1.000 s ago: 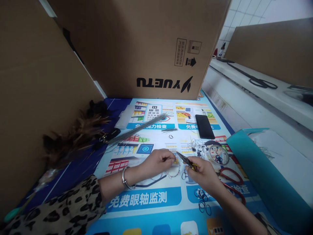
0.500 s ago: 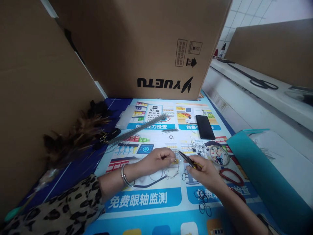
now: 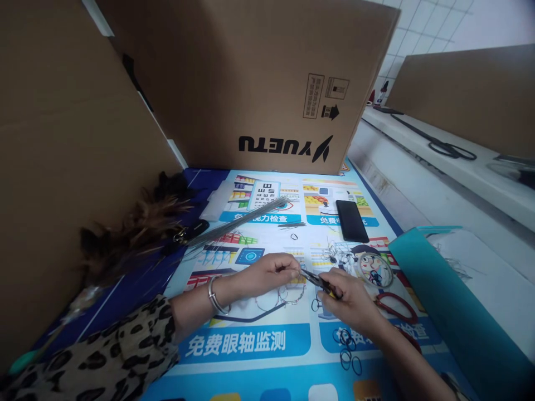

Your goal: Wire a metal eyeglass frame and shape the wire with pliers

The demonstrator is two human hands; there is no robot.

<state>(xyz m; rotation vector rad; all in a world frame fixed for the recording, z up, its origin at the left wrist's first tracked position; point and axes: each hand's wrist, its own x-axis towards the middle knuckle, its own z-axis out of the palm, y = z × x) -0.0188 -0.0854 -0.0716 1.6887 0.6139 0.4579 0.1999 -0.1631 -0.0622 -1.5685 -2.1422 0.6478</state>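
Note:
My left hand (image 3: 267,274), its wrist in a silver bangle (image 3: 215,298), pinches a thin wire loop (image 3: 300,299) that hangs below the fingertips. Small twists or bits show along the loop, too fine to make out. In my right hand (image 3: 351,298) is a pair of pliers (image 3: 313,278) with dark jaws and yellow-and-black handles. The jaw tips are at the left fingertips, by the wire; whether they grip it I cannot tell. Several black rings (image 3: 346,351) lie below my right hand.
A bundle of thin straight wires (image 3: 242,221) lies across the mat, with a black phone (image 3: 351,221) to the right. Red-handled scissors (image 3: 397,307), a round clear dish (image 3: 374,269) and a teal box (image 3: 451,301) stand right. Feathers (image 3: 129,223) lie left; cardboard (image 3: 267,83) rises behind.
The pliers have moved left and slightly down, bringing their tips to the left fingertips. The jaws, apart before, look closer together. My left hand stays nearly in place.

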